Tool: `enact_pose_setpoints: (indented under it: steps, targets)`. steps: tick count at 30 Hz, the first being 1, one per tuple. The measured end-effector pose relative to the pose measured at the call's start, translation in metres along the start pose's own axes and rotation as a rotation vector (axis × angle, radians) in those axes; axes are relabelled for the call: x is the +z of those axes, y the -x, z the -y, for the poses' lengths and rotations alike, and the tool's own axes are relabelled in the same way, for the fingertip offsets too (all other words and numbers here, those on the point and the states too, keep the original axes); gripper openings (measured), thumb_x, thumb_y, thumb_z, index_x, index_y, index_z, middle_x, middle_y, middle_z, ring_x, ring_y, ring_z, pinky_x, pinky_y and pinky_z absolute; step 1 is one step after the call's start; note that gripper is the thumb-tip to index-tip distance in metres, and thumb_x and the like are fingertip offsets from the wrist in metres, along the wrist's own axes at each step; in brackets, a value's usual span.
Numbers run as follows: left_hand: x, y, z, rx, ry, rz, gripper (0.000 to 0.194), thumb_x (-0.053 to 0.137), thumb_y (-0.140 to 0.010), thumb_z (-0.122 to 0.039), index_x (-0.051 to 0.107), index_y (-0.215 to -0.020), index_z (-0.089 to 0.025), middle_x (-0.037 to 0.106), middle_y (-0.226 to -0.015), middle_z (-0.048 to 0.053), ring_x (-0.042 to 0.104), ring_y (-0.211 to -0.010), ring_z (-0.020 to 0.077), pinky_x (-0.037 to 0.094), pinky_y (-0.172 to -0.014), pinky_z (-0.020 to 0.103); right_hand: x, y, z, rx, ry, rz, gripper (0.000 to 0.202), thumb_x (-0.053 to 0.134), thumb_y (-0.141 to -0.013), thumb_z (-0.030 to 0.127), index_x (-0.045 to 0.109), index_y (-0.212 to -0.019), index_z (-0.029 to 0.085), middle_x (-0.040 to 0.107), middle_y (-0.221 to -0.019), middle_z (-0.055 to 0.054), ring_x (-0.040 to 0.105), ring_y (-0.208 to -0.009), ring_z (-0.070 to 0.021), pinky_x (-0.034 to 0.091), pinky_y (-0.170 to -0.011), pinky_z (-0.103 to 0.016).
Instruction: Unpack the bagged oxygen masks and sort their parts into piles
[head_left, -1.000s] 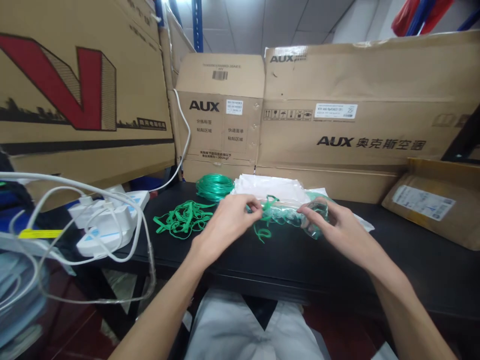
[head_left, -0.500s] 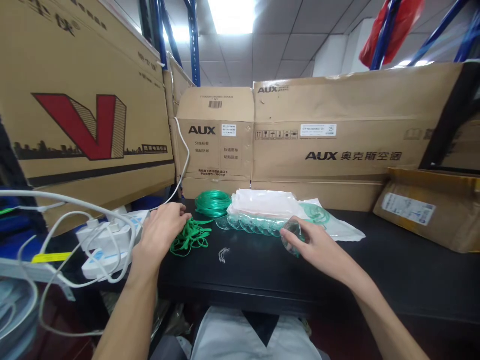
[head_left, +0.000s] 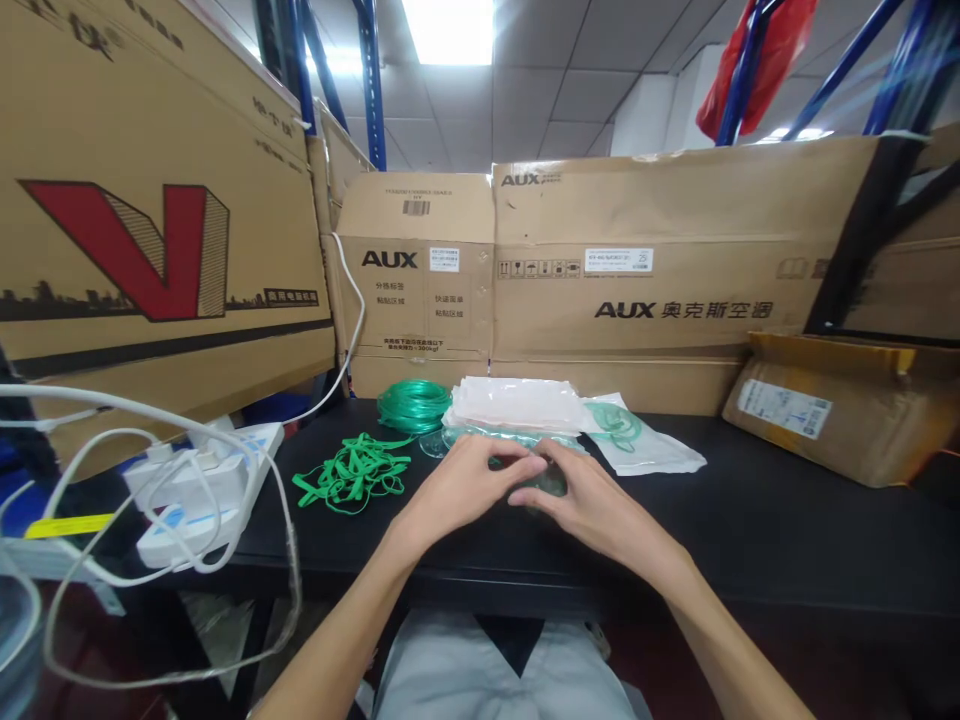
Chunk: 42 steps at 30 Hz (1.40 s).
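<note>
My right hand (head_left: 581, 490) is curled around a clear greenish plastic mask (head_left: 553, 481), mostly hidden by the fingers. My left hand (head_left: 480, 480) has come up against it, thumb and forefinger bent together in a pinch; whatever lies between them is too small or hidden to make out. Behind the hands, a row of similar clear masks (head_left: 433, 443) lies partly covered by a stack of white plastic packets (head_left: 517, 402). A loose heap of green elastic straps (head_left: 352, 475) lies left of my left hand. The coil of green tubing (head_left: 414, 405) sits behind the straps.
A white bag with green tubing (head_left: 652, 450) lies right of the packets. White power strips (head_left: 195, 500) with looping cables crowd the table's left end. Cardboard panels (head_left: 637, 350) wall the back, and a taped carton (head_left: 817, 410) stands at the right.
My left hand has moved right, from beside the green straps to the mask. My right hand has brought the mask left toward the middle. The small metal strips are now out of sight.
</note>
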<state>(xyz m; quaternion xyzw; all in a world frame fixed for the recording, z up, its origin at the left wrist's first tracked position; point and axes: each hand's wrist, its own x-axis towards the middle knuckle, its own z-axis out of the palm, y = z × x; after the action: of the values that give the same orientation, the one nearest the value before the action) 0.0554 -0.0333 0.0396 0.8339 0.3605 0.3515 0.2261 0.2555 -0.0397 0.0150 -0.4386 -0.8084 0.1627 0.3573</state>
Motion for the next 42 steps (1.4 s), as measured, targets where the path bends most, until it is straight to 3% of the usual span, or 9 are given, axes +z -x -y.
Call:
enact_pose_setpoints:
  steps: [2,5,9,17,22,25,32,38,42]
  targets:
    - [-0.004,-0.002,0.006,0.014,0.074,-0.029,0.036,0.056,-0.099,-0.049,0.080,-0.100,-0.022,0.078,-0.098,-0.001,0.067,-0.093,0.0196,0.046,-0.083,0.026,-0.006,-0.002,-0.003,-0.011,-0.092,0.005,0.038,0.066,-0.091,0.056,0.062,-0.114,0.027,0.069,-0.115,-0.005,0.065,-0.100,-0.0245,0.050,-0.090,-0.039]
    - [-0.008,-0.005,0.009,0.025,0.148,-0.067,0.036,0.058,-0.099,-0.049,0.080,-0.097,-0.020,0.078,-0.104,0.001,0.067,-0.102,0.0209,0.045,-0.092,0.027,-0.012,-0.005,-0.008,0.006,-0.317,0.049,0.043,0.054,-0.099,0.056,0.059,-0.132,0.028,0.069,-0.120,-0.006,0.070,-0.094,-0.0211,0.056,-0.087,-0.039]
    - [-0.008,-0.006,0.007,0.040,0.188,-0.067,0.034,0.059,-0.099,-0.048,0.080,-0.104,-0.021,0.077,-0.105,0.002,0.065,-0.102,0.0198,0.045,-0.094,0.027,-0.011,-0.008,-0.008,0.017,-0.512,0.072,0.046,0.053,-0.100,0.056,0.060,-0.134,0.025,0.064,-0.130,-0.009,0.073,-0.087,-0.0185,0.062,-0.080,-0.037]
    - [-0.010,-0.005,0.009,-0.037,0.295,0.005,0.032,0.062,-0.097,-0.046,0.080,-0.108,-0.021,0.076,-0.110,0.003,0.065,-0.106,0.0208,0.045,-0.094,0.028,-0.019,-0.006,-0.007,0.028,-0.347,-0.085,0.045,0.071,-0.090,0.050,0.065,-0.127,0.027,0.068,-0.123,-0.005,0.068,-0.084,-0.0163,0.056,-0.078,-0.033]
    - [-0.009,-0.008,0.014,-0.056,0.227,0.040,0.033,0.061,-0.097,-0.047,0.081,-0.105,-0.023,0.074,-0.091,0.001,0.059,-0.079,0.0161,0.046,-0.076,0.026,-0.021,-0.010,-0.017,0.027,-0.338,-0.105,0.047,0.079,-0.083,0.048,0.068,-0.125,0.027,0.070,-0.119,-0.003,0.065,-0.089,-0.0168,0.053,-0.082,-0.032]
    - [-0.005,-0.011,0.017,-0.071,0.255,0.055,0.029,0.061,-0.096,-0.042,0.081,-0.108,-0.024,0.075,-0.093,0.001,0.055,-0.068,0.0124,0.049,-0.074,0.027,-0.023,-0.011,-0.023,0.051,-0.353,-0.085,0.049,0.079,-0.083,0.049,0.069,-0.125,0.027,0.070,-0.124,-0.004,0.068,-0.094,-0.0191,0.054,-0.082,-0.033]
    - [0.004,-0.016,0.020,-0.086,0.433,0.042,0.031,0.063,-0.091,-0.030,0.074,-0.117,-0.019,0.070,-0.124,0.008,0.067,-0.091,0.0183,0.052,-0.056,0.021,-0.025,-0.009,-0.022,0.055,-0.403,-0.028,0.045,0.079,-0.084,0.046,0.071,-0.123,0.026,0.073,-0.125,-0.006,0.069,-0.107,-0.0238,0.056,-0.084,-0.034]
    - [0.003,-0.013,0.021,-0.073,0.372,0.049,0.029,0.065,-0.092,-0.035,0.069,-0.116,-0.019,0.073,-0.090,0.003,0.068,-0.069,0.0142,0.050,-0.052,0.021,-0.018,-0.008,-0.014,0.004,-0.415,0.044,0.043,0.069,-0.092,0.042,0.069,-0.132,0.029,0.070,-0.134,-0.004,0.070,-0.105,-0.0233,0.058,-0.076,-0.032]
    - [0.006,-0.012,0.023,-0.069,0.223,-0.017,0.026,0.064,-0.094,-0.037,0.068,-0.113,-0.021,0.074,-0.090,0.001,0.063,-0.054,0.0088,0.049,-0.055,0.022,-0.010,-0.010,-0.012,-0.014,-0.333,-0.016,0.040,0.062,-0.096,0.041,0.070,-0.133,0.030,0.070,-0.135,-0.005,0.070,-0.106,-0.0257,0.058,-0.076,-0.033]
